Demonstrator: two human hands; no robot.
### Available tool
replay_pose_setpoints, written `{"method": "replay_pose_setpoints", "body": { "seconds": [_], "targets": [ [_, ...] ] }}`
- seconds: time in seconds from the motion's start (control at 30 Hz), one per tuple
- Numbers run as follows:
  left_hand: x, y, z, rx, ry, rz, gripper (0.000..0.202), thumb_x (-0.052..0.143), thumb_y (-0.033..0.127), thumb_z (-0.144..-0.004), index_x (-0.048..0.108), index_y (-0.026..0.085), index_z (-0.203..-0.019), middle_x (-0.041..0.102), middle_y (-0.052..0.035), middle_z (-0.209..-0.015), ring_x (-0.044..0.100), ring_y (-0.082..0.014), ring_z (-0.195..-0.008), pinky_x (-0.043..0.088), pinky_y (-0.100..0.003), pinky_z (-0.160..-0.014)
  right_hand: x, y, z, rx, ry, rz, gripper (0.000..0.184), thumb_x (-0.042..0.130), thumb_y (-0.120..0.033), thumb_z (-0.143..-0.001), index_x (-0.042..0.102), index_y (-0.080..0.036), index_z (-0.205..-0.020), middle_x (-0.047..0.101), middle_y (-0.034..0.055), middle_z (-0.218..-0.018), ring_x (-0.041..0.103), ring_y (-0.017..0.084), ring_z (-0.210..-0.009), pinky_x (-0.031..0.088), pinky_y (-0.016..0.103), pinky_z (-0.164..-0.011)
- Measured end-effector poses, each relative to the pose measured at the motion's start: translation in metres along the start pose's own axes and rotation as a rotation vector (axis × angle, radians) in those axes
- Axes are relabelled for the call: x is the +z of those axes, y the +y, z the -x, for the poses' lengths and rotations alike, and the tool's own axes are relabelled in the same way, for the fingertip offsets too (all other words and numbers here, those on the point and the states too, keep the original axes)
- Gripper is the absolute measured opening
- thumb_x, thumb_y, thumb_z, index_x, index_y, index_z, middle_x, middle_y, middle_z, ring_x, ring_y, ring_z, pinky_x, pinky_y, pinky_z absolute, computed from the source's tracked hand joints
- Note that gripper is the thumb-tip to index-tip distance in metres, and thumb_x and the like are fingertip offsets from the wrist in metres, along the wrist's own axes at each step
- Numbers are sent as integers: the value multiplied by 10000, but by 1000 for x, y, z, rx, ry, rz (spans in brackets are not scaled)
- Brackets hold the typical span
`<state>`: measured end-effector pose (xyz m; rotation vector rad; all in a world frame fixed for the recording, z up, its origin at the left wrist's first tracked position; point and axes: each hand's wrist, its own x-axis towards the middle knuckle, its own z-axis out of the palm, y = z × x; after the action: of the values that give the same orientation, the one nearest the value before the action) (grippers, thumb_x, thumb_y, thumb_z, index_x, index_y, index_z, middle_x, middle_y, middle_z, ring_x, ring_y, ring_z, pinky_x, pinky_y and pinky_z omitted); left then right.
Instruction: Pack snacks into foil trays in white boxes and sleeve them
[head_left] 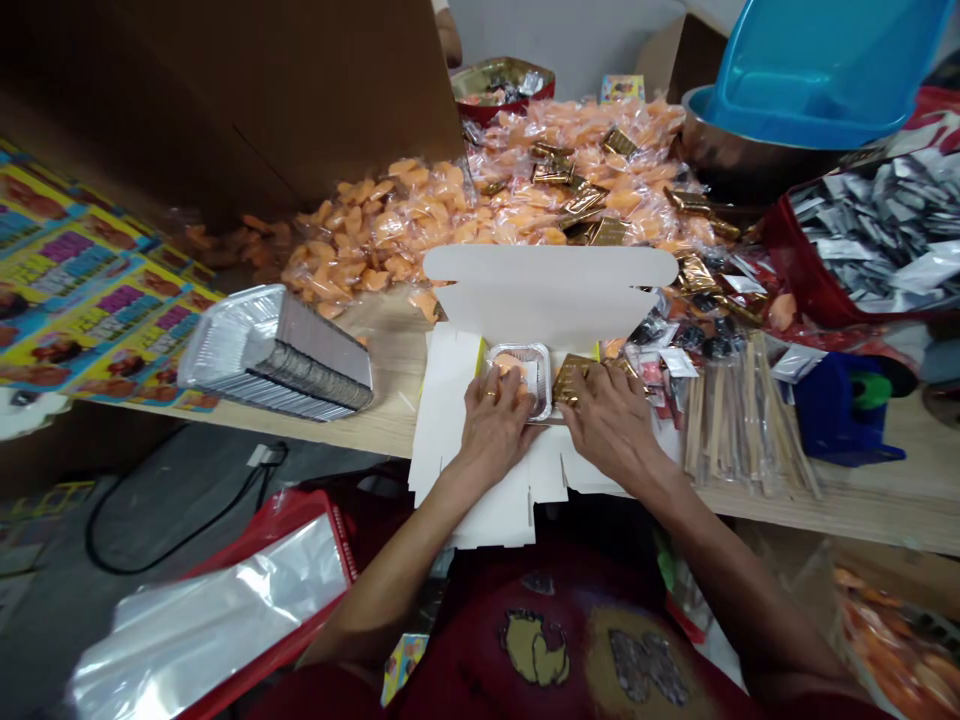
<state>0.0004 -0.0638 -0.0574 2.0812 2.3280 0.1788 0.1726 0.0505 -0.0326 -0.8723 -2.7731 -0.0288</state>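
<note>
A white cardboard box [551, 295] lies unfolded in front of me, its lid panel standing up at the back. Inside it sits a small foil tray [541, 370] with an orange piece [510, 365] at its left. My left hand [496, 415] rests over the tray's left side, fingers apart and lying on the orange piece. At the tray's right, a gold-wrapped packet [571, 380] lies under the bent fingers of my right hand [611, 420], which grip it. My palms hide parts of the box floor.
A stack of foil trays [277, 350] lies left of the box. Behind it spreads a heap of bagged orange pieces [390, 225]. To the right are wrapped wooden sticks [739, 420], a blue tape dispenser [844, 410] and a red container [787, 260] of silvery sachets. A large brown carton [300, 90] stands behind.
</note>
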Motion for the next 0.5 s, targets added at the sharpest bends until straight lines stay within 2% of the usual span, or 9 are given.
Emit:
{"method": "replay_pose_setpoints", "body": {
  "seconds": [0.13,0.23,0.3,0.37,0.43,0.5],
  "targets": [
    [2,-1,-5,52,-12,12,370,600,462,-1030,681,205,-1283,421,-187,-1678,332,-488,-1574,281,-719,-1246,11,14,-2,-52,-30,-84,376,429,-330,-1071,674,-148,-1291,731,191,-1161,490,424,-1332,377,599,-1091],
    [-1,-3,-1,93,-35,81,362,646,422,-1009,678,215,-1304,412,-179,-1684,296,-462,-1599,287,-684,-1269,8,23,2,-78,-1,-133,388,415,-316,-1079,649,-158,-1345,701,176,-1338,483,398,-1405,372,598,-1136],
    [-9,-10,4,111,21,162,446,663,398,-998,621,225,-1407,357,-185,-1713,268,-440,-1617,307,-659,-1271,-3,33,7,-32,94,-182,401,416,-290,-1068,628,-170,-1387,670,173,-1413,554,361,-1360,420,566,-1121],
    [-21,-25,5,61,219,280,549,624,378,-1016,506,224,-1529,343,-193,-1718,303,-389,-1614,351,-605,-1265,-17,51,5,110,259,-232,446,425,-263,-1041,591,-181,-1447,678,173,-1386,622,331,-1275,481,524,-1076],
    [-33,-49,-6,-109,518,439,592,587,382,-1034,427,215,-1578,425,-193,-1668,417,-329,-1559,422,-529,-1231,-28,72,-6,260,389,-270,549,474,-263,-987,525,-151,-1522,691,186,-1324,666,325,-1170,533,496,-1011],
    [-42,-76,-28,-306,742,623,558,631,417,-1012,489,212,-1511,577,-165,-1524,567,-286,-1422,509,-453,-1145,-33,91,-29,334,369,-313,637,541,-295,-922,511,-95,-1526,709,202,-1255,690,323,-1050,559,475,-939]
  ]
}}
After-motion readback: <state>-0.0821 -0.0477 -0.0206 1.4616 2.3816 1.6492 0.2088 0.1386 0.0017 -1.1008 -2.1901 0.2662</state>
